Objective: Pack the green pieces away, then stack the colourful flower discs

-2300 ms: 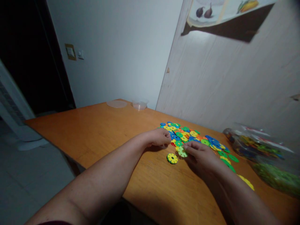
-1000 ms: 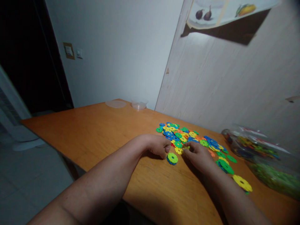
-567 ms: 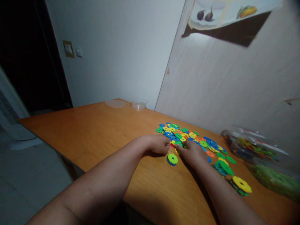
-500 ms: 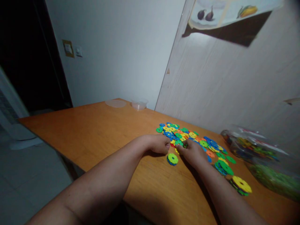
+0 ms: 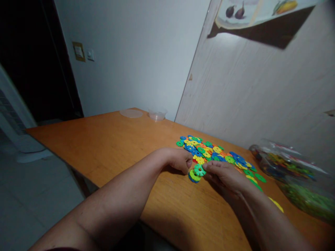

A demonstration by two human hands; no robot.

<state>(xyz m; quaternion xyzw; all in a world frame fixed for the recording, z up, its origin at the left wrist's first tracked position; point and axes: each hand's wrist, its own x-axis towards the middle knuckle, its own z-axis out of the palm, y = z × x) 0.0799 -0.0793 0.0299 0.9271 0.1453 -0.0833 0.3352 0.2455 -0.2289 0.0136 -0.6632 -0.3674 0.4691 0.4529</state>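
Note:
A spread of flat, notched plastic discs in blue, green, yellow and orange lies on the orange wooden table. My right hand pinches a green disc by its edge and holds it over a small stack of discs near the table's front. My left hand rests curled right beside that stack, its fingertips touching the stack's left side. Whether the left hand holds a disc is hidden.
A clear plastic bag full of more coloured discs lies at the right. A clear lid and a small clear cup stand at the table's far edge. A yellow disc shows past my right forearm. The wall runs close behind the spread.
My right hand has drawn back from the spread with a green disc and brought it over the small stack. The left hand stays beside the stack.

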